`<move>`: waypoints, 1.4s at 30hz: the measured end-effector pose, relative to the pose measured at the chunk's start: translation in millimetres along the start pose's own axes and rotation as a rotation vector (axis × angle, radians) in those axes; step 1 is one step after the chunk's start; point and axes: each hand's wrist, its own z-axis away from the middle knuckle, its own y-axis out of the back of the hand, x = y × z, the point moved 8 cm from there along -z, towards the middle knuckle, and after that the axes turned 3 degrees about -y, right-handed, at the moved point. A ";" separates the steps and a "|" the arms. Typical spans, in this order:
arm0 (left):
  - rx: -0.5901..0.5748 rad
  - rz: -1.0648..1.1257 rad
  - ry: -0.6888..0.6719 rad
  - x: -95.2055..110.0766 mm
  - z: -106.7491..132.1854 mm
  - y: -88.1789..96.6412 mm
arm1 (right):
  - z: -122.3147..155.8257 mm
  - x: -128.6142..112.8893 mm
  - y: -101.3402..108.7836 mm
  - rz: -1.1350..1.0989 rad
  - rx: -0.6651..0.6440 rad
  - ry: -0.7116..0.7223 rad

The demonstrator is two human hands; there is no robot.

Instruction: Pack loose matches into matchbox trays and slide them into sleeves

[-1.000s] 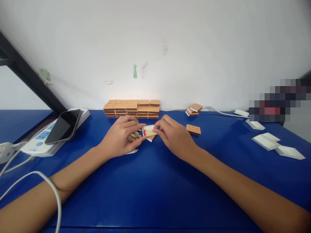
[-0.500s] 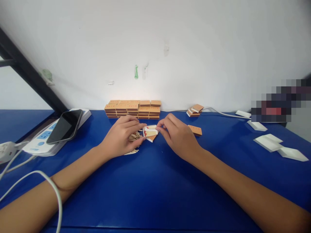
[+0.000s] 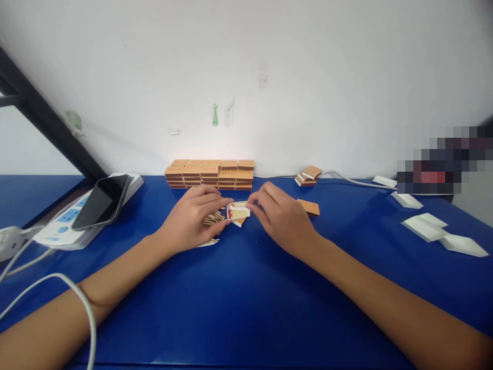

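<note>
In the head view my left hand (image 3: 198,216) grips a small white matchbox tray (image 3: 228,212) by its left end, between thumb and forefinger. Several red-headed matches (image 3: 239,213) lie in this tray with their heads to the left. At the tray's right end my right hand (image 3: 283,213) is closed in a pinch on the tail of a match (image 3: 239,204) along the far side. Under my left palm is a heap of loose matches (image 3: 214,218), partly hidden. An orange-and-white matchbox piece (image 3: 241,222) sticks out from beneath the tray.
Stacked orange matchboxes (image 3: 210,174) stand by the wall. More lie at the right: a small pile (image 3: 309,176) and a single matchbox (image 3: 309,207). White empty trays (image 3: 425,226) are further right. A phone (image 3: 102,201) rests on a power strip (image 3: 61,228); a white cable (image 3: 82,298) crosses my left forearm.
My right fingers have shifted very slightly left and down at the tray's right end, and the far match lies a little differently. My left hand keeps its hold on the tray.
</note>
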 end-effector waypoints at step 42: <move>0.069 -0.071 0.096 -18.9 2.3 11.6 | 21.6 -37.1 -43.9 -0.418 -0.513 -0.119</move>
